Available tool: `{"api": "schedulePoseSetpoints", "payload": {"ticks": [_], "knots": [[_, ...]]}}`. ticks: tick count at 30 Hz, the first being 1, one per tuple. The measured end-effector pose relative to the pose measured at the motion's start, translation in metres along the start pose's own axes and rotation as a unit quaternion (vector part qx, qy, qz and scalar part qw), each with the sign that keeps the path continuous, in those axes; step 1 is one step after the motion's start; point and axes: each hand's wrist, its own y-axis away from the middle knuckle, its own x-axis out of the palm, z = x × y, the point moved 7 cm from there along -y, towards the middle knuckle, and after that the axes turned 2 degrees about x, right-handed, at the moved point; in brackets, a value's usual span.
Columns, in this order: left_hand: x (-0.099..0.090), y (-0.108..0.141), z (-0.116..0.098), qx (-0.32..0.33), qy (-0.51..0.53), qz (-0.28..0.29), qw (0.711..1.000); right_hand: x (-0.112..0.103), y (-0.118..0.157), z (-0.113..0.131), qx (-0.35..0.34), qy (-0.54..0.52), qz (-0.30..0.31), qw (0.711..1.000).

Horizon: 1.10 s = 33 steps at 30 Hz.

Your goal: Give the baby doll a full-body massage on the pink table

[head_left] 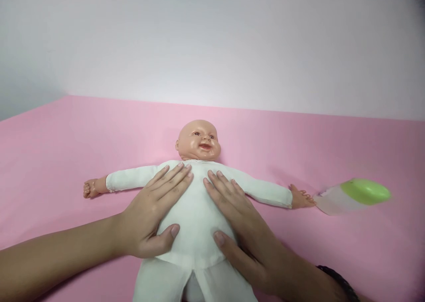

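Observation:
A baby doll (199,218) in a white cloth outfit lies on its back, arms stretched out to both sides and its bald head at the far end. My left hand (154,213) rests flat on the left side of its chest and belly, fingers extended and thumb apart. On the right side of the torso lies my right hand (244,231), also with fingers stretched out. Both palms touch the cloth, and neither hand grips anything. The doll's lower legs are out of view below.
A pink surface (99,138) lies under the doll, with a pale wall (212,40) behind it. To the right, a clear bottle with a green cap (365,192) lies on its side by the doll's hand. A dark bracelet (338,282) circles my right wrist.

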Motion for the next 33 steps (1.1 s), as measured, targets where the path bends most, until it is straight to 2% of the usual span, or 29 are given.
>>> {"api": "schedulePoseSetpoints", "payload": {"ticks": [2,5,8,10,12,15,19,22,25,28,33], "knots": [[-0.002,0.000,0.001,-0.007,-0.010,-0.009,1.000,-0.001,0.001,-0.003,0.012,0.007,-0.029,0.999],[-0.006,0.000,0.001,0.003,-0.019,-0.035,0.999,-0.008,0.000,-0.005,0.008,0.018,-0.108,0.994],[-0.014,0.001,-0.004,0.041,-0.027,-0.092,0.995,-0.015,-0.001,-0.007,0.004,0.022,-0.181,0.983],[-0.018,0.002,-0.010,0.081,-0.029,-0.125,0.988,-0.018,-0.001,-0.006,-0.005,0.008,-0.194,0.981],[-0.019,0.003,-0.015,0.123,-0.021,-0.130,0.984,-0.018,-0.001,-0.003,-0.031,-0.008,-0.177,0.984],[-0.013,0.002,-0.017,0.145,0.005,-0.088,0.986,-0.016,-0.001,0.002,-0.061,-0.019,-0.128,0.990],[0.000,-0.002,-0.006,0.081,0.036,0.009,0.996,-0.003,-0.006,-0.004,-0.043,-0.020,-0.017,0.999],[0.003,-0.003,0.007,0.015,0.046,0.040,0.998,0.007,-0.009,-0.018,0.004,0.004,0.034,0.999],[0.002,-0.001,0.024,-0.055,0.022,0.046,0.997,0.014,-0.009,-0.035,0.056,0.040,0.044,0.997],[0.000,0.007,0.037,-0.098,-0.030,0.061,0.993,0.014,-0.004,-0.055,0.099,0.087,0.040,0.990],[-0.012,0.026,0.052,-0.136,-0.132,0.074,0.979,-0.002,0.014,-0.088,0.131,0.180,0.017,0.975]]}}
